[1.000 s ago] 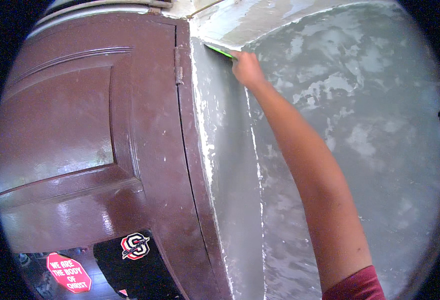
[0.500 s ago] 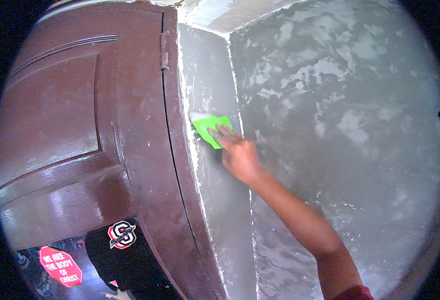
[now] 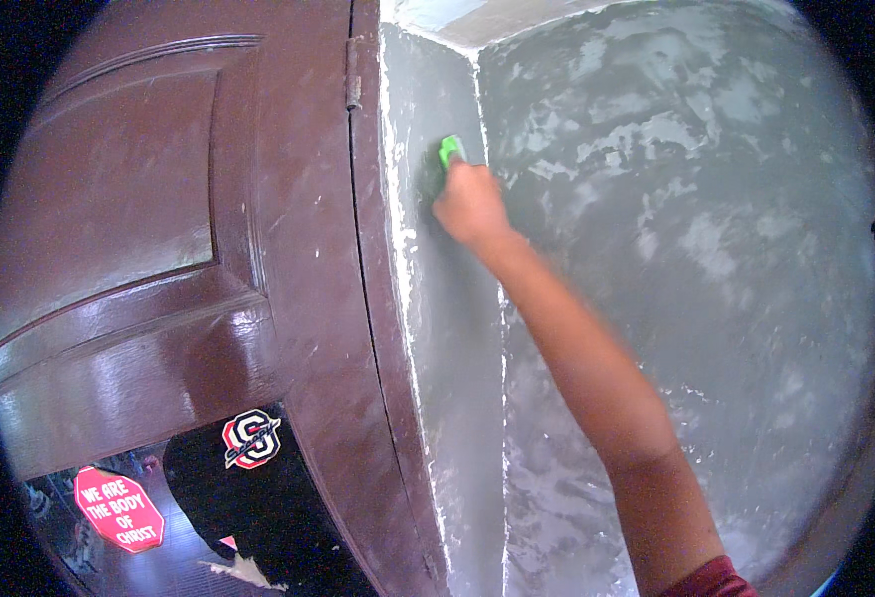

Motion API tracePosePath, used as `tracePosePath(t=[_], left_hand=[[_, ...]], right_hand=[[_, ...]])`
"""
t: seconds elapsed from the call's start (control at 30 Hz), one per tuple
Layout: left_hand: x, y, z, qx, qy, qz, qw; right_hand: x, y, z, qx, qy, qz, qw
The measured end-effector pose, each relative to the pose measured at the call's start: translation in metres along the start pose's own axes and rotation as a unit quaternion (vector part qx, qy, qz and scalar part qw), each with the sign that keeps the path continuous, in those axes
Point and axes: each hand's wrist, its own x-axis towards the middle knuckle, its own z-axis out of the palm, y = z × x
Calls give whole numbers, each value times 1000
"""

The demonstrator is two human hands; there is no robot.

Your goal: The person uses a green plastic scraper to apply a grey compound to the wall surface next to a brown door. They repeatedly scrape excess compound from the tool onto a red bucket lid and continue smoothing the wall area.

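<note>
Though I see only part, the scraper (image 3: pixel 449 149) is bright green; the right hand (image 3: pixel 473 205) holds it in a narrow, folded grip.

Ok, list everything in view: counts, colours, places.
Scraper: one, green, upper centre
Door: one, brown, left side
Hinge: one, brown, door's right edge
Sheet: one, black, lower left
Octagonal sticker: one, red, lower left
Letter sticker: one, red, white and black, on the sheet
Torn patch: one, pale, bottom left
Narrow wall: one, grey, centre
Streaks: several, white, along narrow wall
Wide wall: one, grey, right
Ceiling: one, pale, top
Right hand: one, bare, on the scraper
Right arm: one, bare, lower right
Sleeve: one, dark red, bottom right
</note>
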Motion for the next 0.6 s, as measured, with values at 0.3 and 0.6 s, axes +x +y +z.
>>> tracePosePath(t=[0.3,0.6], left_hand=[[5,-3,-35,-7,11,-9,1000],[-6,2,-27,1,-10,-35,999]], right_hand=[[-26,-59,-44,215,94,26,972],[-42,-6,-85,576,42,222,786]])
